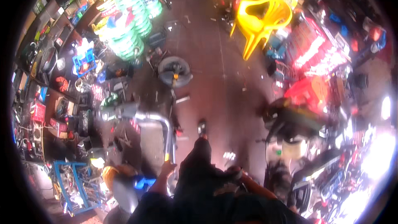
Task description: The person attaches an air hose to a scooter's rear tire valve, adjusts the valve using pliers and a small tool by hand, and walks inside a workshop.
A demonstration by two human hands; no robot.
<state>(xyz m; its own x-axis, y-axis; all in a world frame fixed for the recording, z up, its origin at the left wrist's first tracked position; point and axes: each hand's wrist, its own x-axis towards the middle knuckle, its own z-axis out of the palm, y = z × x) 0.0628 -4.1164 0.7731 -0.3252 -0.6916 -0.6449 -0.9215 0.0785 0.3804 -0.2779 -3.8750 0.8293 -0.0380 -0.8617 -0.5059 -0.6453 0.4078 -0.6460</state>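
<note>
My left hand (167, 168) is closed around the lower end of a bent silver metal tube (167, 130), just below a yellow band on it. From there the tube runs forward, then curves left into a thick grey part that is blurred. What the whole object is, I cannot make out. My right hand (234, 171) hangs beside my right thigh, dark and smeared, so its fingers do not show clearly. My leg in dark trousers and one shoe (202, 127) reach forward over the reddish-brown floor (215, 79).
A wheel-like grey disc (175, 71) lies ahead on the left. Stacked green coils (128, 20) stand at the far left, a yellow plastic chair (263, 18) at the far right. Cluttered shelves (49, 64) line the left; a red plastic chair (306, 93) and heaped goods fill the right.
</note>
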